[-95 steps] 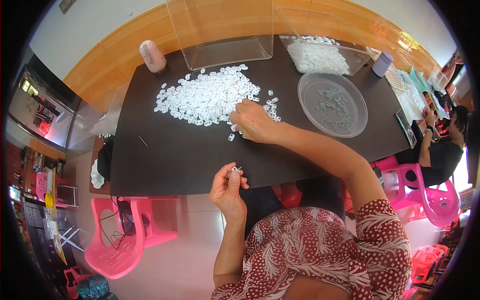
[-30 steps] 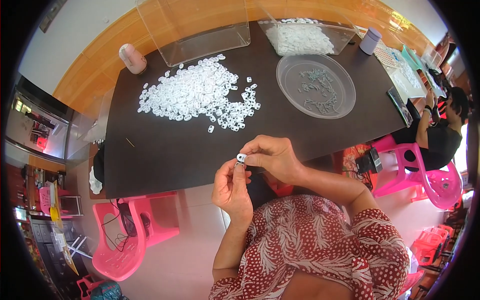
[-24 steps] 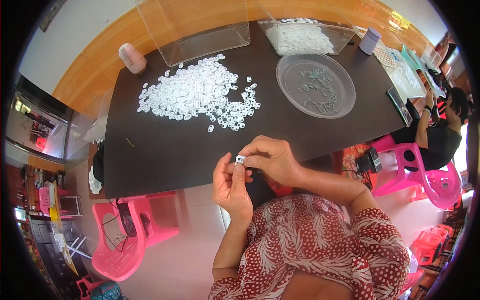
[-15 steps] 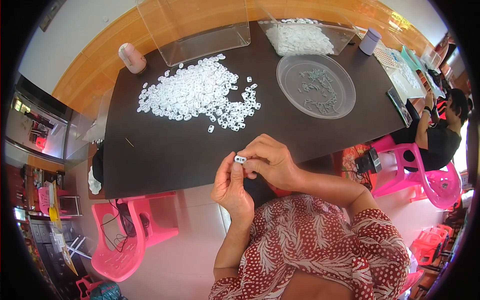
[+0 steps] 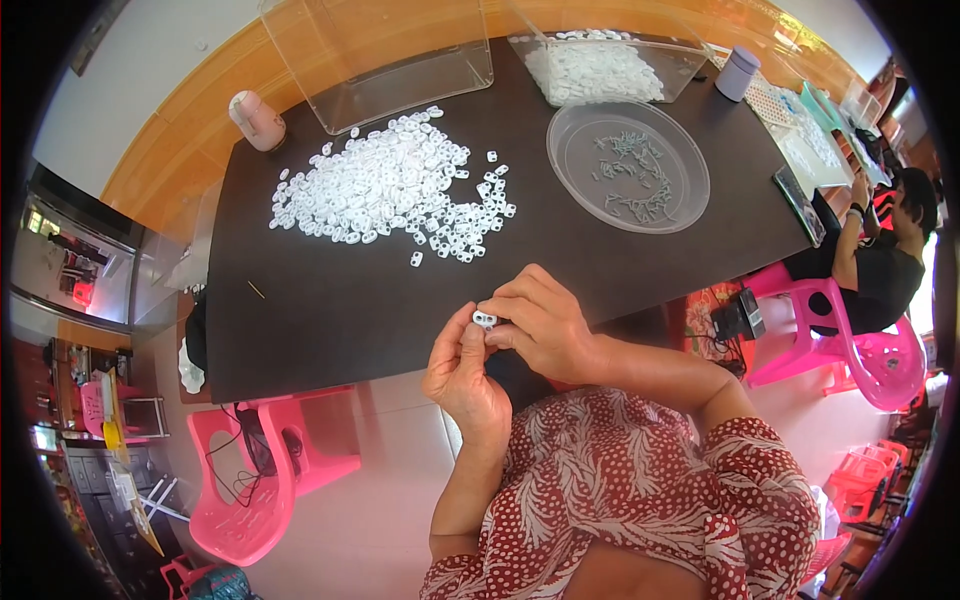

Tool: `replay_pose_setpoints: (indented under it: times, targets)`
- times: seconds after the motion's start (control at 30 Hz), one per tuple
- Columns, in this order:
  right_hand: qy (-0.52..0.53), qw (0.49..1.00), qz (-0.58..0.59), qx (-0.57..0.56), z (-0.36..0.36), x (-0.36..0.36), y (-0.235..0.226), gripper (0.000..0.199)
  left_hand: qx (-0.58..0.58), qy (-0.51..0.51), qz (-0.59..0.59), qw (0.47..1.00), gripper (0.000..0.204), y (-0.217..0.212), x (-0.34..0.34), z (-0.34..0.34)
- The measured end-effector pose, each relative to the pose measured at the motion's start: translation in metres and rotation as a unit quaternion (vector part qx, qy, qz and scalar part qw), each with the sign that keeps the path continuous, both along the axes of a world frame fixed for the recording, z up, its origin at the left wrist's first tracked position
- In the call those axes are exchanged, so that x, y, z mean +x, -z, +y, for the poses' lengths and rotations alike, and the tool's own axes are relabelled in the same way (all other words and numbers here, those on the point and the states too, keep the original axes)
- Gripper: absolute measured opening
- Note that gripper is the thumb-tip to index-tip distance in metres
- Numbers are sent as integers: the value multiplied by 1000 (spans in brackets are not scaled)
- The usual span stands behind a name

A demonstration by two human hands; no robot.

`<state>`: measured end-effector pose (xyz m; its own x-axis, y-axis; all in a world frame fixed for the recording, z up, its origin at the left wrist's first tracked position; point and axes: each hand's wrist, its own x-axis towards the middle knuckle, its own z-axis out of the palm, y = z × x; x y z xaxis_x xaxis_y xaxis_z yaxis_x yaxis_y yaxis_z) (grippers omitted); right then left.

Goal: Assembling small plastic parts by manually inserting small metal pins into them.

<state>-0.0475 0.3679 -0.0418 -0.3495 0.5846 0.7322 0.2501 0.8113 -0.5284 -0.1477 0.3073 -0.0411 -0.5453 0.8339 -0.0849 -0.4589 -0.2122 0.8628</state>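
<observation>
Just over the near edge of the dark table (image 5: 330, 330), a small white oval plastic piece with two dark holes (image 5: 484, 319) is pinched between both hands. My left hand (image 5: 468, 375) grips it from the left with thumb and forefinger. From the right, my right hand (image 5: 543, 325) holds it too, its fingers closed around that end. Beyond the hands lies a big heap of similar white plastic pieces (image 5: 370, 185). To its right, a round clear tray (image 5: 562, 180) carries scattered small grey-green parts (image 5: 640, 180).
An upturned-looking clear box (image 5: 395, 95) stands at the back, near a pink bottle (image 5: 257, 122). Another clear bin holds white pieces (image 5: 595, 72), beside a lavender jar (image 5: 738, 75). A phone (image 5: 797, 205) lies at the right edge. Pink chairs (image 5: 250, 500) flank the table; a person (image 5: 880, 260) sits at right.
The view has shifted slightly. Both hands keep hold of the white piece, which has turned a little so its two holes face up more plainly.
</observation>
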Motion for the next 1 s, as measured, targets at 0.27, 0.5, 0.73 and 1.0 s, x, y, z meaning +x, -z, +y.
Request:
replay_pose_setpoints:
  times: [0.27, 0.5, 0.73, 1.0]
  targets:
    - [-2, 1000, -10, 19, -2, 3, 8, 31, 27, 44, 49, 997, 21, 0, -7, -2]
    - [-3, 999, 1, 35, -4, 1, 8, 37, 40, 53, 69, 995, 19, 7, -9, -3]
    - [1, 999, 22, 23, -9, -4, 9, 35, 71, 20, 105, 992, 18, 14, -9, -5]
    - [-2, 999, 42, 30, -13, -5, 11, 35, 123, 13, 85, 989, 17, 22, -4, -5]
